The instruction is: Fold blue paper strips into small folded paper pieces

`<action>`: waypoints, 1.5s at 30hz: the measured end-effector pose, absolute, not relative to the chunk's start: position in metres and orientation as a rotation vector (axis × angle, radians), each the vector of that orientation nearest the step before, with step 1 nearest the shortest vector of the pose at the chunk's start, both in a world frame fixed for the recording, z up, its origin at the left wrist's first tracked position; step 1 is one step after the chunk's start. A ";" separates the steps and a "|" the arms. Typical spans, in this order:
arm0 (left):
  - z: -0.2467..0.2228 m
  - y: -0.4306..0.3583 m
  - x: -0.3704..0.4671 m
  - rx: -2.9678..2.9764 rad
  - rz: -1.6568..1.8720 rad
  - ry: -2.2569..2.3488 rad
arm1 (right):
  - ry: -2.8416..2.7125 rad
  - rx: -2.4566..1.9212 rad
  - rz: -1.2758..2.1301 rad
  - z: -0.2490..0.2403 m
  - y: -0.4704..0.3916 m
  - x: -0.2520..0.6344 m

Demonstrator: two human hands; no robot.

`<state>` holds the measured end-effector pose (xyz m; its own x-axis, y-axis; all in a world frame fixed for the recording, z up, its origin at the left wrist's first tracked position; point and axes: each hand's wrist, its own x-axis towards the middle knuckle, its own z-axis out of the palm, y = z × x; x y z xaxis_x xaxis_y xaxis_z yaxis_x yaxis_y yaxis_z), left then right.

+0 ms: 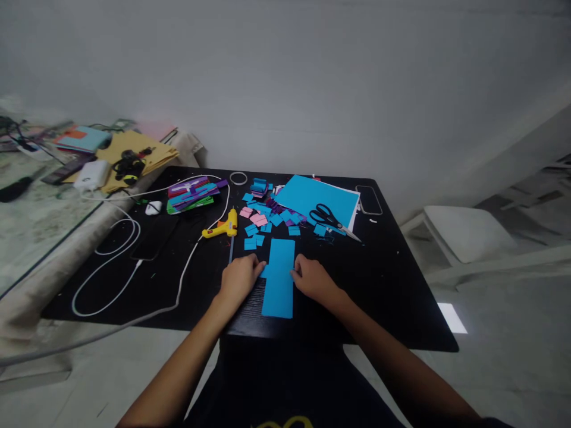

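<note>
A tall strip of blue paper [279,285] lies on the black table in front of me, between my two hands. My left hand [239,277] rests at its left edge, fingers curled and thumb and forefinger closed on blue paper. A bit of blue sticks out there past the strip's edge; whether it is a separate piece I cannot tell. At the right edge, my right hand [314,278] is closed, its thumb and finger pinching the strip's side. Small cut blue pieces [250,244] lie scattered just beyond the strip, with a few pink pieces [259,220] among them.
Black-handled scissors [334,223] lie over blue sheets [307,193] at the back right, beside a clear phone case [369,200]. On the left are a yellow glue gun [223,226], its cord, bundled paper strips [191,195], a dark phone [154,238] and a white cable [89,276].
</note>
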<state>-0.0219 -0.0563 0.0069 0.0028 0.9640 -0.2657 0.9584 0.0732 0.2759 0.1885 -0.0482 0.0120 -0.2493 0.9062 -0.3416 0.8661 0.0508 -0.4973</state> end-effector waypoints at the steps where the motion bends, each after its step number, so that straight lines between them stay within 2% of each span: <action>1: 0.007 -0.056 -0.028 1.898 0.014 1.994 | -2.227 -1.884 0.981 0.012 -0.048 0.189; 20: 0.008 -0.060 -0.064 1.896 -0.028 2.173 | -2.201 -1.836 1.065 0.014 -0.045 0.191; 26: 0.003 -0.076 -0.043 2.124 0.195 1.980 | -2.265 -1.834 1.019 0.011 -0.045 0.189; 28: -0.005 -0.084 -0.030 2.373 0.459 1.753 | -2.285 -1.836 0.996 0.010 -0.046 0.188; 31: -0.020 -0.096 -0.011 2.559 0.613 1.470 | -2.308 -1.837 0.964 0.012 -0.049 0.187; 37: -0.032 -0.109 0.002 2.553 0.616 1.342 | -2.319 -1.827 0.949 0.014 -0.050 0.187; 45: -0.022 -0.104 -0.023 2.459 0.527 1.527 | -2.307 -1.818 0.972 0.009 -0.047 0.188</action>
